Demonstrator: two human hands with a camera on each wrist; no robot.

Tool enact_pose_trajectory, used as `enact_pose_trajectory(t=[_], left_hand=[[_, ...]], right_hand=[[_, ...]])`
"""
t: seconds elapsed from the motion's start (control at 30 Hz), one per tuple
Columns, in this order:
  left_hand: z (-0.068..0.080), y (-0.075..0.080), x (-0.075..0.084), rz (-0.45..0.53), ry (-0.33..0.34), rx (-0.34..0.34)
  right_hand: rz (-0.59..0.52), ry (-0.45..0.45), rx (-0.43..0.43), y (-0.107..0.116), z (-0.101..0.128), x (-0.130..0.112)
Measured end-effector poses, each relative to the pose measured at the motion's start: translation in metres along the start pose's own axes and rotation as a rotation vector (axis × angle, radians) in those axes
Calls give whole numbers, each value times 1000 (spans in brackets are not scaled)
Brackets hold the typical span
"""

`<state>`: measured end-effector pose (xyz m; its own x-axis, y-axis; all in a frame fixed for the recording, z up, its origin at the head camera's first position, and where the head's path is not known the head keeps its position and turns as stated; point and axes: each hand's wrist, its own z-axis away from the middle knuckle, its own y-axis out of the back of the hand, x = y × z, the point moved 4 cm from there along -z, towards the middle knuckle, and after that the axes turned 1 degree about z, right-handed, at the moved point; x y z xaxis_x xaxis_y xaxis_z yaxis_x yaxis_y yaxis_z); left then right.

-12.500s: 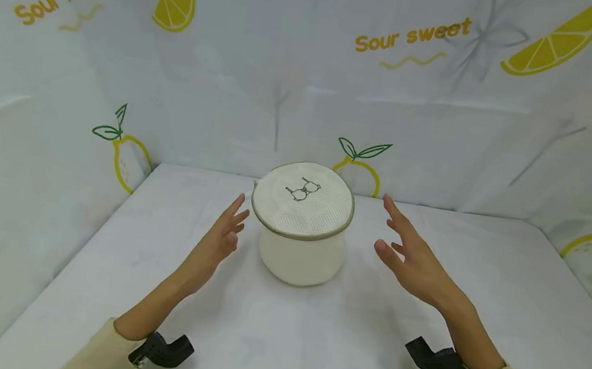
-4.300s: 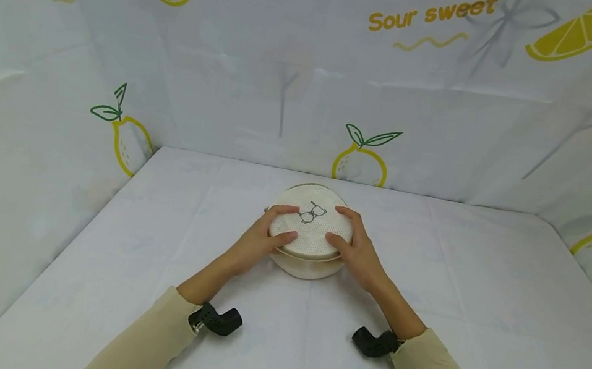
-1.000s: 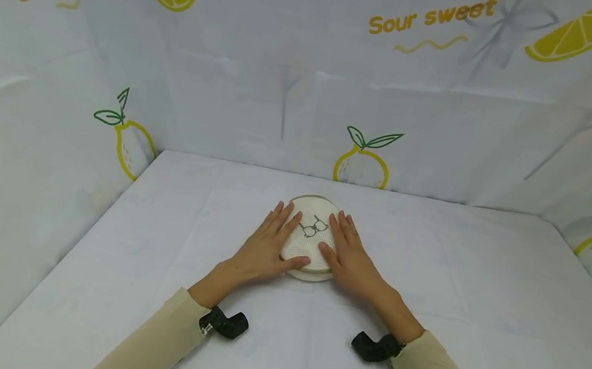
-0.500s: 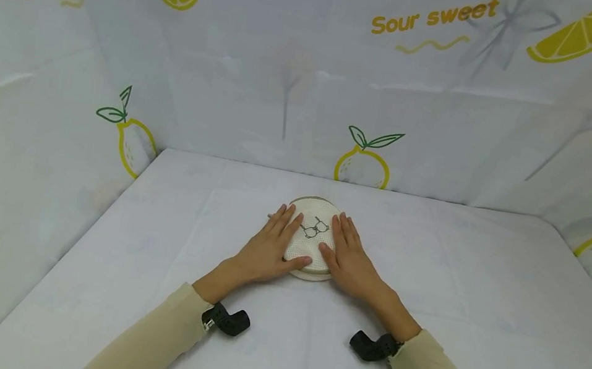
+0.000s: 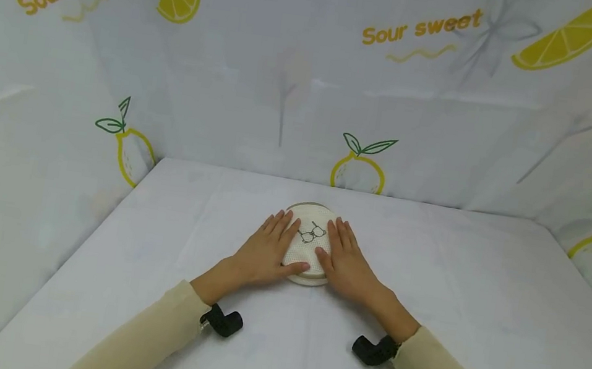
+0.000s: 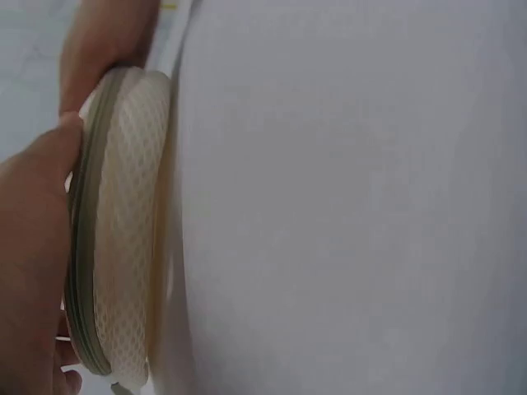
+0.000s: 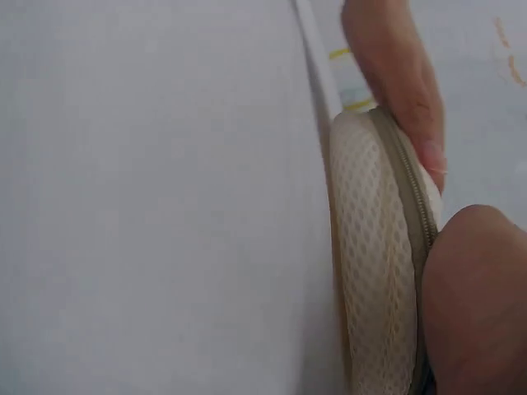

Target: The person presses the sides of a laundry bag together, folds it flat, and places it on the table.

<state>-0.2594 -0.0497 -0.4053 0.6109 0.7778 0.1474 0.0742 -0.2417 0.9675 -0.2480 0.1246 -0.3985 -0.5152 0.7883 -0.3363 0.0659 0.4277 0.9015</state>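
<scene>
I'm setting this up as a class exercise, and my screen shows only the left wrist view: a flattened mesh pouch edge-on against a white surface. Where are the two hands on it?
Observer: In the head view, the left hand and the right hand both lie flat on top of the mesh pouch, fingers straight.
Operator: Is anything printed on the top?
Observer: Yes, a small dark line drawing shows between the hands.
Operator: Can you see the far side's edge?
Observer: The right wrist view shows a grey-green zipper band running round the rim.
Operator: What surrounds the table?
Observer: A lemon-print backdrop reading "Sour sweet".
</scene>
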Motion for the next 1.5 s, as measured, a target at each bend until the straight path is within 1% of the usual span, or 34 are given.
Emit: enact_pose_trajectory(t=[0.07, 0.13, 0.27, 0.37, 0.47, 0.6, 0.77, 0.93, 1.03, 1.27, 1.5], left_hand=[[-2, 3, 0, -26, -28, 10], [-5, 5, -1, -34, -54, 19], [-11, 9, -3, -3, -74, 3], [-15, 10, -4, 10, -86, -22], [-19, 10, -5, 17, -93, -46], [-21, 7, -6, -3, -87, -71], [-24, 3, -6, -56, -96, -90], [-25, -1, -6, -65, -90, -126], [-24, -4, -6, -60, -90, -129], [-20, -9, -6, -16, -87, -125], [-22, -9, -5, 15, -89, -134]], right_hand=[[56, 23, -15, 3, -2, -1], [91, 44, -24, 6, -4, -2], [101, 88, -27, 11, -13, -4], [93, 101, -34, 13, -20, -4], [68, 80, -69, 9, -26, -3], [52, 38, -113, 1, -28, -3], [65, 22, -105, -3, -26, -3], [67, 31, -125, -5, -25, -4], [63, 30, -141, -7, -24, -4], [69, 34, -176, -13, -23, -1], [54, 20, -190, -11, -22, 0]])
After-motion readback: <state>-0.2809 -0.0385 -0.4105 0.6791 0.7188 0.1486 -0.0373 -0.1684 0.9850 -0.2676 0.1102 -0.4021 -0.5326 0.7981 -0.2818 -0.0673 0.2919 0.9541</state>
